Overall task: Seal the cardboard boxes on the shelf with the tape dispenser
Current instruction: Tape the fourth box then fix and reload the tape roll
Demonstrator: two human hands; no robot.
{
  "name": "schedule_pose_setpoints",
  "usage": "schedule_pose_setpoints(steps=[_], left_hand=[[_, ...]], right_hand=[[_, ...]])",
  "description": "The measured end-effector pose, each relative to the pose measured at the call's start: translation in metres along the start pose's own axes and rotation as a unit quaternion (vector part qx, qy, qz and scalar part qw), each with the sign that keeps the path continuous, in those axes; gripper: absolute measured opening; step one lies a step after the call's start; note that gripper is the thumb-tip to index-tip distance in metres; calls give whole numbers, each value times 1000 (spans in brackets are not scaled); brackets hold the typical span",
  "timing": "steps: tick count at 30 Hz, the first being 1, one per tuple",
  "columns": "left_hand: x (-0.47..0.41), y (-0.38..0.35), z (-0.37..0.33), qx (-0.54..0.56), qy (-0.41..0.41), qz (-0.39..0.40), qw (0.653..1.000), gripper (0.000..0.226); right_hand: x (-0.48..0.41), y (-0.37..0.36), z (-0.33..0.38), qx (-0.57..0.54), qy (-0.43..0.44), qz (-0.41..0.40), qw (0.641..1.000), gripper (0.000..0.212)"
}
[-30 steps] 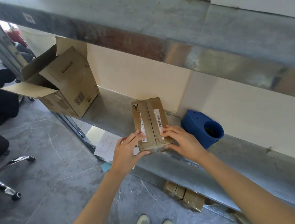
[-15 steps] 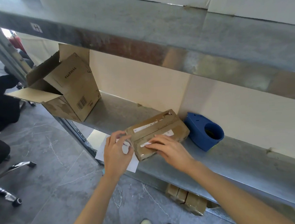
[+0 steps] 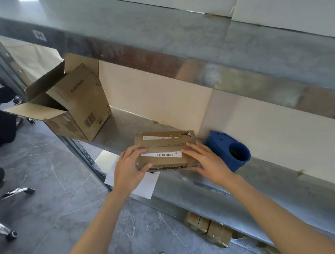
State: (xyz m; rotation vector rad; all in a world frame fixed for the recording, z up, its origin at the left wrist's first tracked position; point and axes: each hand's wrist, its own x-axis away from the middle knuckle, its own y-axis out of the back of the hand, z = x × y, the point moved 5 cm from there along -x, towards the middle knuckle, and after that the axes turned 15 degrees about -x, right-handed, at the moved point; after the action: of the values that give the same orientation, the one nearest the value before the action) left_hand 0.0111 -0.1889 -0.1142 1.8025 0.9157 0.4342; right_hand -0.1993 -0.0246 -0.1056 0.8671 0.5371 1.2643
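A small brown cardboard box (image 3: 164,147) with white barcode labels and tape on it lies lengthwise on the metal shelf (image 3: 189,183), near its front edge. My left hand (image 3: 128,170) grips the box's left end, fingers on top and thumb on the front face. My right hand (image 3: 209,163) rests on the right end with fairly straight fingers. A blue plastic object (image 3: 220,142) with a round opening, possibly the tape dispenser, stands just right of the box against the back wall. A larger cardboard box (image 3: 80,105) with open flaps sits at the shelf's left end.
The upper shelf beam (image 3: 157,55) hangs low over the work area. A white sheet of paper (image 3: 145,186) hangs below the shelf edge. Taped packages (image 3: 210,227) lie on the level below. An office chair base (image 3: 7,195) and a seated person in black are at the left.
The small box has been turned from pointing away from me to lying parallel with the shelf edge. My hands now sit at its two ends.
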Motion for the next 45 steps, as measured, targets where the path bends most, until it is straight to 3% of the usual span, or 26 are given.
schedule_pose_setpoints(steps=[7,12,19,23,26,29,32,35,39,43,45], left_hand=[[-24,6,9,-41,43,-41,997,32],[-14,-2,-14,13,101,-59,993,29],[18,-25,-40,-7,82,-81,993,61],[30,-43,-50,46,92,-56,993,78],[24,-45,-50,98,62,-33,993,74],[10,-44,-45,150,12,13,989,67],[-13,-38,-38,116,-29,55,991,66],[-20,-26,-42,48,-31,24,998,60],[6,-24,-56,69,-20,-53,996,44],[22,-38,-60,104,-38,6,994,74],[21,-39,-57,72,-54,13,996,76]], right_hand=[[9,-6,9,10,52,-29,998,65],[8,-5,12,-2,60,-48,997,61],[8,-22,23,9,76,-56,996,66],[6,-22,25,20,80,-66,994,81],[2,-13,12,6,56,-58,997,85],[3,-11,7,-31,26,-30,999,73],[4,-8,7,-29,16,-55,998,65],[2,-9,9,-47,7,-70,996,65],[1,-13,10,-83,-1,-89,993,66],[-4,-17,14,-90,-4,-100,991,65],[-5,-18,17,-86,-9,-98,991,65]])
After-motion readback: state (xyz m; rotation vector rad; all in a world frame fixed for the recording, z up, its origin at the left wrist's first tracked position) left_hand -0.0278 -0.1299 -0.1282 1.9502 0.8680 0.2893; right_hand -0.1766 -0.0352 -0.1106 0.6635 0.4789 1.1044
